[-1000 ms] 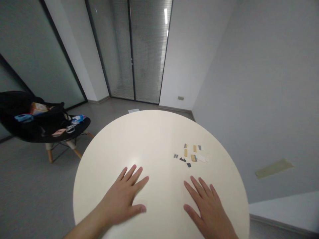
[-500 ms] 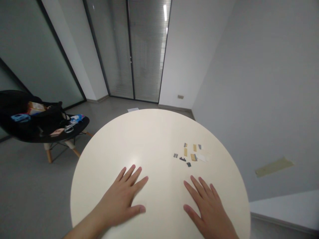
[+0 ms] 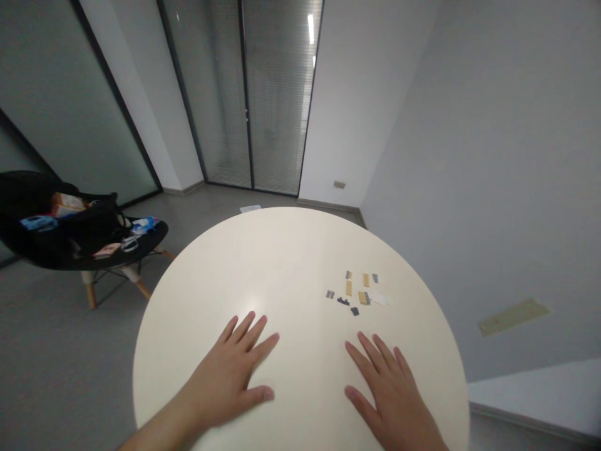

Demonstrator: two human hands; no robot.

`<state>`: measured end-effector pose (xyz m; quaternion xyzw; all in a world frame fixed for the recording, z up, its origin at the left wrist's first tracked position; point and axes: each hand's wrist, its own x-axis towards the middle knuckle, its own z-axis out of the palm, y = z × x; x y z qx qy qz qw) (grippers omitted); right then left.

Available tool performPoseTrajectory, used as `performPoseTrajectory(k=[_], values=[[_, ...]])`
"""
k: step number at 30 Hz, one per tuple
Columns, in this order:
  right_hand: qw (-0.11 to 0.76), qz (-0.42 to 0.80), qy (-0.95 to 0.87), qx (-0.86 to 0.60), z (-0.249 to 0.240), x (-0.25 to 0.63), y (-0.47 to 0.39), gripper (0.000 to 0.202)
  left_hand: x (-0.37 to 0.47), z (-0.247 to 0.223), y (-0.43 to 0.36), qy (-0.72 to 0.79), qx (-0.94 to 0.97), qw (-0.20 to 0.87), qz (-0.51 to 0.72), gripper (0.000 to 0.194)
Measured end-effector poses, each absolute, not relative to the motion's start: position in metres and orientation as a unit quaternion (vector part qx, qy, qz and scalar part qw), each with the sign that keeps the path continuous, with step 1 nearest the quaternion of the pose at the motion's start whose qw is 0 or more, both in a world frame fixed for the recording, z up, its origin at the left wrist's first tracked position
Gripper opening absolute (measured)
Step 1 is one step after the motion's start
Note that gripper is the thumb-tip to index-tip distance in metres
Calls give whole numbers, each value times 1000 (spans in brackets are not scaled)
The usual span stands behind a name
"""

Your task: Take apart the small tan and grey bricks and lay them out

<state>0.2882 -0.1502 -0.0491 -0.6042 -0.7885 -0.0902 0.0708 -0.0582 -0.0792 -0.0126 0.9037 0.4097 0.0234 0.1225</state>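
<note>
Both of my hands rest palm down on a round cream table [image 3: 282, 250], fingers spread and holding nothing. My left hand [image 3: 235, 369] lies on the near left part of the tabletop. On the near right, my right hand [image 3: 387, 382] is closest to a loose group of small flat pieces. That group has tan pieces [image 3: 349, 288], a tan-and-grey piece [image 3: 363, 298], small grey pieces [image 3: 330, 294], a notched dark piece [image 3: 343, 301], another dark piece [image 3: 355, 311] and white pieces [image 3: 379, 297]. They look like building bricks, though too small to be sure.
To the left stands a black chair [image 3: 51, 257] with wooden legs, carrying a black bag [image 3: 96, 219] and several small items. Beyond the table are a glass door [image 3: 277, 94] and a pale wall [image 3: 493, 188], with a tape-like strip [image 3: 514, 317] on it at right.
</note>
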Motion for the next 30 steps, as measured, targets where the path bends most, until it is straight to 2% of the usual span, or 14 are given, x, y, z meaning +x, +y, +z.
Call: performPoseTrajectory(k=[8,14,17,21,24,28,30], values=[[73,-86,-785,-609,-47,287,-151,60,-58,-12,-81,403,909,100,23,76],[84,-40,-779,-620,-46,285,-155,58,-58,-8,-82,409,904,124,15,79],[107,2,-773,-625,-40,291,-152,57,-58,-4,-81,416,896,156,21,80],[181,41,-727,-661,-29,324,-126,57,-56,6,-73,435,873,209,77,70],[218,-15,-667,-712,-29,358,-96,65,-48,11,-56,435,858,228,151,65],[131,-42,-635,-760,-40,382,-63,93,-21,5,-17,449,835,229,220,65],[98,-42,-650,-753,-43,383,-48,101,-3,-4,3,455,825,218,254,63]])
